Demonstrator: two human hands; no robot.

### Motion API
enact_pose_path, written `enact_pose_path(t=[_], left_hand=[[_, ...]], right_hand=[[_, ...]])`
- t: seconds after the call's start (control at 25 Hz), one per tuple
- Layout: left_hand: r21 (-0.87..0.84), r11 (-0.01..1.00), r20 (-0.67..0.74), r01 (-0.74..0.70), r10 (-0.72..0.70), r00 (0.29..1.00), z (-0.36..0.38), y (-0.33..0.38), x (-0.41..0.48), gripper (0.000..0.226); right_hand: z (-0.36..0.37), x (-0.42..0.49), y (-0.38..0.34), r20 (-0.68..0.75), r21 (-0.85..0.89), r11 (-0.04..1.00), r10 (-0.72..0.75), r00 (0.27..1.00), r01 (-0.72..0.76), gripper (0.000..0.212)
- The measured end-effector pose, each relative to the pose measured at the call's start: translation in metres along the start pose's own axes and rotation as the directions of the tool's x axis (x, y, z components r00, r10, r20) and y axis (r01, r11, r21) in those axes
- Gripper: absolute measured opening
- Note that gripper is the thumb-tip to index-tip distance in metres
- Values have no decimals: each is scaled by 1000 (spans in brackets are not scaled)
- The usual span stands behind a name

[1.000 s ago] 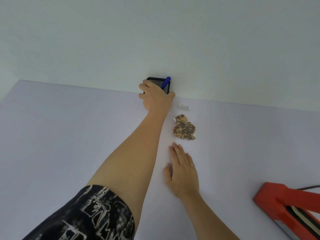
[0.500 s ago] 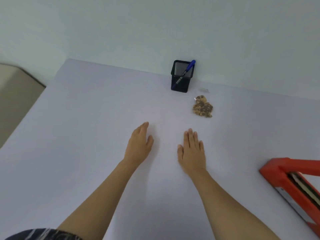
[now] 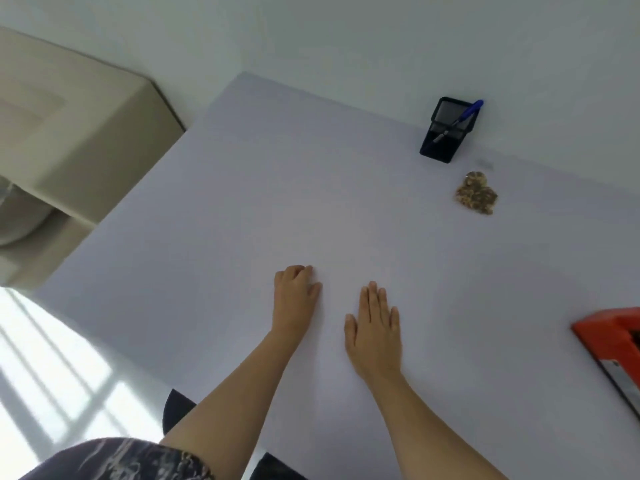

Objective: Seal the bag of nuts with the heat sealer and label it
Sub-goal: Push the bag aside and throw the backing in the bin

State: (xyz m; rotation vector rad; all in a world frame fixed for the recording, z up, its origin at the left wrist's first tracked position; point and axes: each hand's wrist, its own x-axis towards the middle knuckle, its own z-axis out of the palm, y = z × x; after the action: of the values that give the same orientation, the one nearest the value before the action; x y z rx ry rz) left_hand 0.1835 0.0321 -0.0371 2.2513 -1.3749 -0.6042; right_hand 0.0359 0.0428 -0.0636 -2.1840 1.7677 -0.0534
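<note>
Pale lilac surface, and nothing is happening on it. The person's left hand rests there with the fingers loosely curled under, so the grip is narrow-ish but holds nothing. The right hand lies flat just beside it with the grip wide and also empty.

The small clear bag of brown mixed nuts sits well apart from both hands, out at about 1 o'clock. Whether its mouth is sealed is too small to tell. Beyond it on the same line, against the wall, stands a black mesh pen holder with a blue pen leaning in it. Between holder and bag there's a faint pale smudge that might be a label, way too blurred to call. The red heat sealer pokes in at 3 o'clock, cut off by the frame edge.

Best guess is a pause between steps, since no tool is touched. If the seal isn't done, the next move means a long reach to 1 o'clock, pinching the bag by its top so the nuts drop clear, then carrying it over to 3 o'clock.

Roomwise, there's a plain white wall at 12 o'clock, a beige cabinet at 10 o'clock, and a sunlit floor with window stripes at 8 o'clock.
</note>
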Motion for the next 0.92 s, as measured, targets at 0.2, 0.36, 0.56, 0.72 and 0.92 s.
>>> enact_pose_path(t=[0.2, 0.36, 0.56, 0.72, 0.92], left_hand=[[72, 997, -124, -15, 24, 992, 10, -4, -11, 21], [80, 995, -154, -56, 68, 986, 11, -11, -6, 17], [-194, 960, -99, 200, -222, 970, 2, -13, -3, 24], [-511, 811, -42, 285, -355, 934, -32, -21, -42, 15], [-832, 455, 26, 316, -539, 842, -95, -100, -110, 19]], right_hand=[[12, -4, 1, -53, -15, 1000, 0, 999, 0, 59], [20, -5, 5, -89, -25, 999, -36, 995, 34, 62], [25, -3, 7, -119, -18, 998, -58, 991, 56, 63], [13, -20, -13, -67, 111, 992, -53, 996, 60, 57], [20, -109, -121, -91, 686, 721, -45, 995, 95, 47]])
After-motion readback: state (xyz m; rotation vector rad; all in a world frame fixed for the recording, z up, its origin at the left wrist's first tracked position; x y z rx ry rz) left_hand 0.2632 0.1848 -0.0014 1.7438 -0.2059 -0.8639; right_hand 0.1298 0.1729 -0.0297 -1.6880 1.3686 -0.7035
